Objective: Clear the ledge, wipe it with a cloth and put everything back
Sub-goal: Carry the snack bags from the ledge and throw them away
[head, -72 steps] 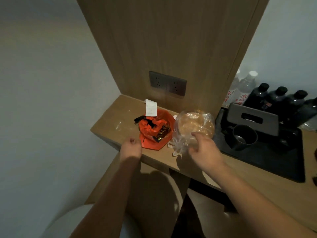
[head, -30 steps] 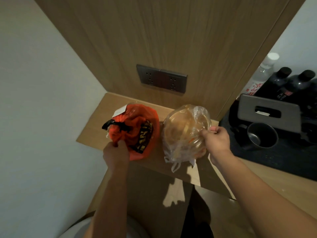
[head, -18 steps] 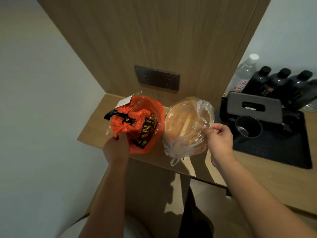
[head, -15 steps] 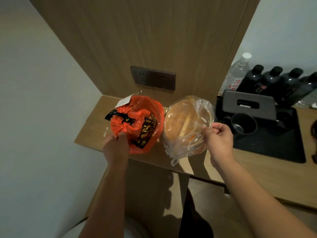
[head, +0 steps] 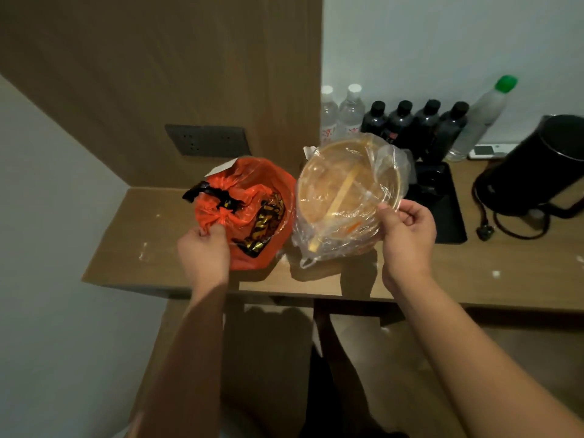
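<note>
An orange plastic bag (head: pixel 252 213) with black print, knotted at the top, is tilted up off the wooden ledge (head: pixel 132 248). My left hand (head: pixel 203 251) grips its knot at the near side. A clear plastic bag (head: pixel 344 200) holding a round container with a wooden stick inside is lifted beside it, to the right. My right hand (head: pixel 407 232) pinches that bag's right edge. Pale smears and crumbs mark the ledge's left part.
A black tray (head: pixel 442 203) lies right of the bags, with water bottles (head: pixel 341 115) and dark bottles (head: pixel 417 121) behind it. A black kettle (head: pixel 531 165) with its cord stands far right. A wall socket (head: pixel 208 140) sits on the wooden panel.
Both bags went from lying flat on the ledge to being held up in my hands. The view has swung right, bringing the kettle and a green-capped bottle into sight.
</note>
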Available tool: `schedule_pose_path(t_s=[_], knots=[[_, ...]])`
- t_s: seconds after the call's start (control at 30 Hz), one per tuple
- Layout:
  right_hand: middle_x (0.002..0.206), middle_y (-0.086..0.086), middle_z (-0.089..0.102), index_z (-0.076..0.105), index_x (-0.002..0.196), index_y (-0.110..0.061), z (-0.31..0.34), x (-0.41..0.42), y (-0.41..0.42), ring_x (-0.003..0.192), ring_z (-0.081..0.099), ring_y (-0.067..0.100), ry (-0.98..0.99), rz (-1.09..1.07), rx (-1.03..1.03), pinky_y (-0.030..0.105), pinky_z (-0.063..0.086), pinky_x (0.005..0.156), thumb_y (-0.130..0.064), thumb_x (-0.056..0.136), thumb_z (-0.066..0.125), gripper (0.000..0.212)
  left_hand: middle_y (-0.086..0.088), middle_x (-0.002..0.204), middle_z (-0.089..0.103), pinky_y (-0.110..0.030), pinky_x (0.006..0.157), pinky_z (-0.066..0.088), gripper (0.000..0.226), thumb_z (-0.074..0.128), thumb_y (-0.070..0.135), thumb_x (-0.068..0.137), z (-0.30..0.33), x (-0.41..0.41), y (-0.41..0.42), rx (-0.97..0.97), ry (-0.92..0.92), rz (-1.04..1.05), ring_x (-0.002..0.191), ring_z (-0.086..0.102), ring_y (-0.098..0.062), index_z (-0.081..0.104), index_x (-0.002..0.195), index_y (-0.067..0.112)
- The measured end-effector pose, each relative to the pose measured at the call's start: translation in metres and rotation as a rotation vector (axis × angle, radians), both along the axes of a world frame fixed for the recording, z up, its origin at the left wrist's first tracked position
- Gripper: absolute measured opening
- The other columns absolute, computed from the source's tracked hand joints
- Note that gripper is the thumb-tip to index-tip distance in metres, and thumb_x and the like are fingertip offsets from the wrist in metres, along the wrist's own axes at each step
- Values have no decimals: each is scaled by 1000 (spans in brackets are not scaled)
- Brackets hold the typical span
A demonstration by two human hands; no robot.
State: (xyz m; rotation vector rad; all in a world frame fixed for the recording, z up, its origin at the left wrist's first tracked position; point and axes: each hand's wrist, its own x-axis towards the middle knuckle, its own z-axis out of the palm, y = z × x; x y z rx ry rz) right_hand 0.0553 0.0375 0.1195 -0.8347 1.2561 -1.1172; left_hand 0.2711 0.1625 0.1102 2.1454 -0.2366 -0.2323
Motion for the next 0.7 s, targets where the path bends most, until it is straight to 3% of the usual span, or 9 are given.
schedule_pose_path(t_s=[0.1,0.23,0.37,0.57,0.7], knots=[[91,3,64,53,105,-18,6,-48,-1,76,64,7,-39,-76,-6,20,53,71,-9,93,66,20,0,57,46,-15,40,29,32,58,16,94,7,-40,-15,-13,-51,-89,52,40,-18,50,64,12],[91,3,63,52,105,-18,8,-122,-1,74,62,7,-59,-209,-11,19,51,67,-8,94,65,19,2,55,43,-30,47,31,36,59,19,92,14,-93,-43,-10,-75,-205,52,38,-18,44,59,16],[81,1,59,52,100,-18,13,-194,2,59,58,1,-110,-373,-25,15,47,58,-4,92,65,21,1,54,41,-30,46,29,29,58,20,89,25,-155,-76,-31,-150,-356,48,35,-17,53,66,4],[97,9,67,56,108,-14,23,-302,15,81,67,12,-168,-614,-10,25,56,78,-4,91,67,23,-11,60,46,-36,50,30,35,55,26,83,44,-255,-118,-108,-209,-592,52,36,-22,51,71,-7],[88,3,62,53,112,-12,24,-380,35,62,61,1,-166,-779,-26,13,49,58,-5,93,65,23,-10,61,54,-38,52,36,34,54,31,81,45,-338,-141,-108,-182,-753,53,45,-24,51,66,1]])
